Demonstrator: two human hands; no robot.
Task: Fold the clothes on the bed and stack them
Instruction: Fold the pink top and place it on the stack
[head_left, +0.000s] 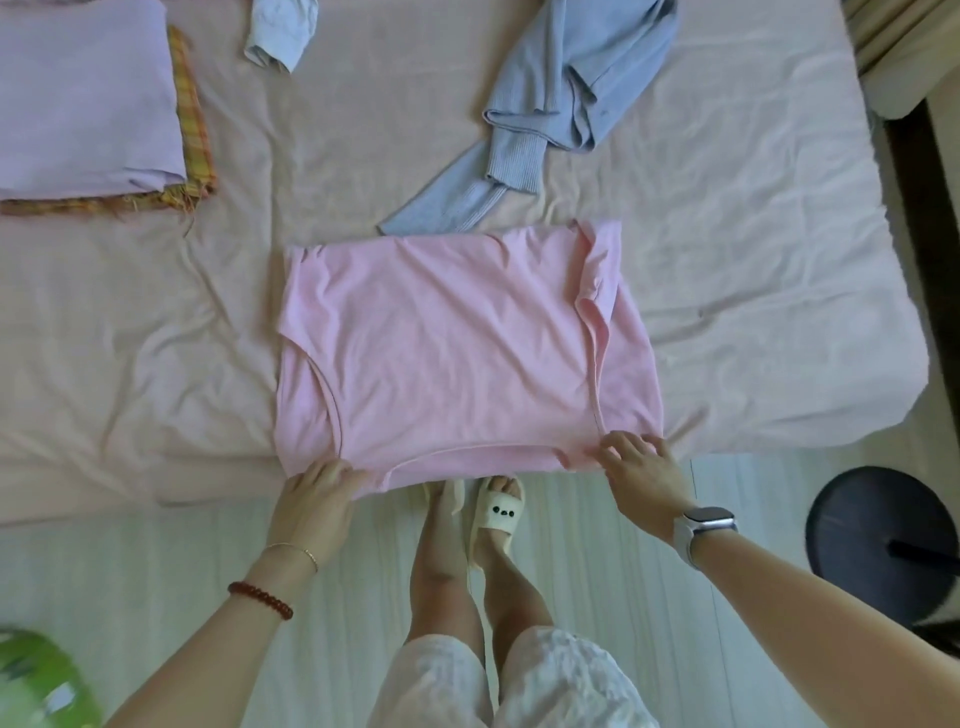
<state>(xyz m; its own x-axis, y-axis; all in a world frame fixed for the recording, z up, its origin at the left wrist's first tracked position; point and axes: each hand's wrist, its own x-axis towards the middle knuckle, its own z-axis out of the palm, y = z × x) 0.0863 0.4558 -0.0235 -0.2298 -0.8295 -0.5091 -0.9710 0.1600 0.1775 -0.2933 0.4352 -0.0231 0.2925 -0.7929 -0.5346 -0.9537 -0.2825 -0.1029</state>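
Both hands at the near hem of the pink shirt (457, 353), spread flat on the bed (753, 260) directly ahead — left hand (317, 493) gripping the near-left corner, right hand (636, 462) with loosely bent fingers resting on the near-right corner, hold uncertain. Sides already turned in, long axis running away from the body; probably next, near edge carried straight forward, equal reach for each

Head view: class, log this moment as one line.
pink cotton shirt: sides folded in, flat on bed | left hand: grips near-left corner | right hand: on near-right corner | stack: not yet
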